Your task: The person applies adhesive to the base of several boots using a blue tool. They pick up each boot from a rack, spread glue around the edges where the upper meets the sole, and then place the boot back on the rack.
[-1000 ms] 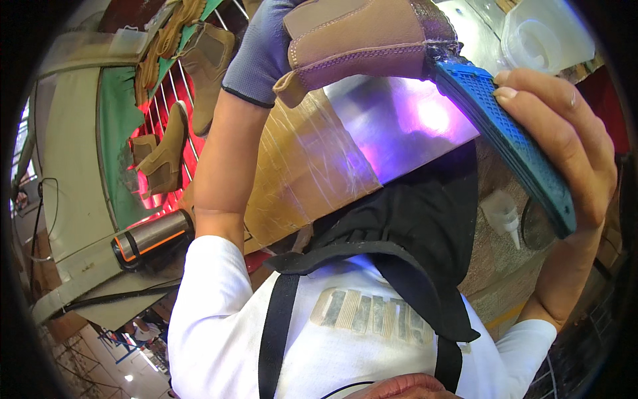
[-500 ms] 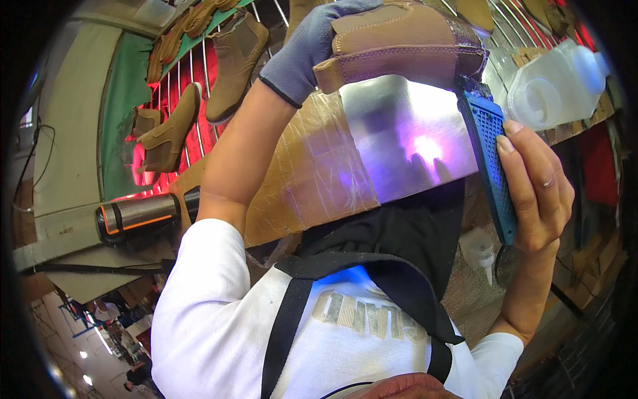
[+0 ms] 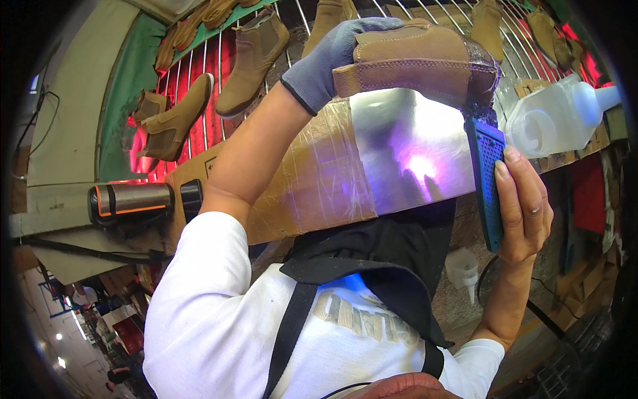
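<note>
My left hand (image 3: 325, 56), in a grey glove, is closed on the shaft of a brown leather boot (image 3: 412, 63) and holds it on its side above the bench. The boot's darker heel end points right. Bare-skinned, my right hand (image 3: 525, 206) grips a long blue brush (image 3: 488, 179) with a textured back, held nearly upright. The brush's dark top end touches, or almost touches, the lower edge of the boot's heel. My right thumb is hidden behind the brush. Below the boot lies a shiny metal sheet (image 3: 399, 159) that reflects a bright purple-white light.
Several brown boots (image 3: 249, 63) rest on a metal bar rack glowing red behind. A translucent plastic jug (image 3: 551, 120) stands at the right. Taped cardboard (image 3: 306, 173) covers the bench's middle, and a steel flask (image 3: 133, 201) lies at the left. A whitish funnel-like container (image 3: 462, 266) is lower right.
The boot in my left hand has shifted slightly right and down in view. My right hand and the brush sit a little lower and further left. Both holds are unchanged.
</note>
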A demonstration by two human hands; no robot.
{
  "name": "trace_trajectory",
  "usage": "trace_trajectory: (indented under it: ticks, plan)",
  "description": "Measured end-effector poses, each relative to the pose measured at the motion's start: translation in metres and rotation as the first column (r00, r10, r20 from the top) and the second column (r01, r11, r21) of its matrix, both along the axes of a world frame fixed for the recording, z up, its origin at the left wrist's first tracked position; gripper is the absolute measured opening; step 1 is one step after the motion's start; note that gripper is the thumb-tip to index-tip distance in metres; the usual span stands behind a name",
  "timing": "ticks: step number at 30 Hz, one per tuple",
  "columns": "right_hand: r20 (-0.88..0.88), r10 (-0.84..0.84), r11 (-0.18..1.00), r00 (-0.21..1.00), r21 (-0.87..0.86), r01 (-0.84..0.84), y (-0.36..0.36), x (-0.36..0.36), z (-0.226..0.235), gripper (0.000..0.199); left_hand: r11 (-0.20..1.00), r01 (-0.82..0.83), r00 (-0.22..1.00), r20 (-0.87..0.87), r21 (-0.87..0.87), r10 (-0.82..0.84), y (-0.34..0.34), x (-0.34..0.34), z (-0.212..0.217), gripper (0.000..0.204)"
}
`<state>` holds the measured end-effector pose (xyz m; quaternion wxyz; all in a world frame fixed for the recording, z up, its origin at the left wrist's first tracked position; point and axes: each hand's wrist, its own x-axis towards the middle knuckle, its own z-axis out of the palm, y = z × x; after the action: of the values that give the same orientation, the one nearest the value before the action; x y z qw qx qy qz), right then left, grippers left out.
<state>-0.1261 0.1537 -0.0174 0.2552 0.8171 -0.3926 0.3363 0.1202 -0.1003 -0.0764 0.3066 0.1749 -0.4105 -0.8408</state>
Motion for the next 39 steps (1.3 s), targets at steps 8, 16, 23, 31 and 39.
trace_trajectory:
  ticks: [8,16,23,31,39]
  plan:
    - [0.077,0.029,0.995,0.997,0.097,-0.037,0.006,0.0,0.001,0.032,0.998,0.059,0.998,-0.008,0.034,-0.058,0.007,0.0,0.012,0.032]
    - [0.173,-0.054,0.985,0.983,0.171,0.024,0.017,0.009,0.014,0.036,0.979,0.168,0.985,0.021,0.12,-0.171,0.016,0.002,0.027,0.033]
    - [0.423,0.018,0.957,0.906,0.255,-0.138,0.017,-0.007,0.02,0.034,0.996,0.074,0.98,0.19,-0.053,-0.063,0.018,-0.002,0.028,0.031]
    - [0.688,-0.077,0.819,0.721,0.456,-0.348,0.014,-0.016,0.021,0.029,0.625,0.103,0.91,0.327,-0.774,0.256,0.039,0.004,0.039,0.028]
    - [0.809,-0.241,0.705,0.536,0.526,-0.476,0.012,-0.021,0.019,0.029,0.972,-0.057,0.869,0.468,-0.228,0.161,0.049,-0.008,0.059,0.026]
